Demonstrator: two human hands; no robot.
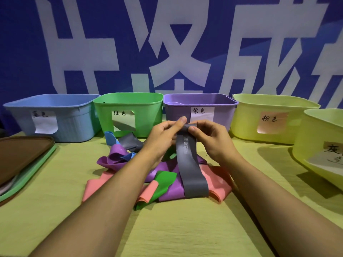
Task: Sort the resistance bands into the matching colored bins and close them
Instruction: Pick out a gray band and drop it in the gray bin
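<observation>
Both hands pinch the top of a grey resistance band (187,164) that hangs down over the pile. My left hand (165,136) grips its upper left edge, my right hand (211,138) its upper right. Under it lie purple bands (115,158), pink bands (219,177), a green band (165,179), blue bands (110,139) and another grey band (130,143). Open bins stand in a row behind: blue bin (74,130), green bin (144,117), purple bin (220,119), a yellow bin (245,123) with a pink label, and a yellow bin (311,143) with a grey label at the right.
Stacked lids, brown lid (22,154) over a green lid (27,179), lie at the left on the yellow-green tablecloth (176,229). A blue banner with large white characters (176,52) hangs behind the bins.
</observation>
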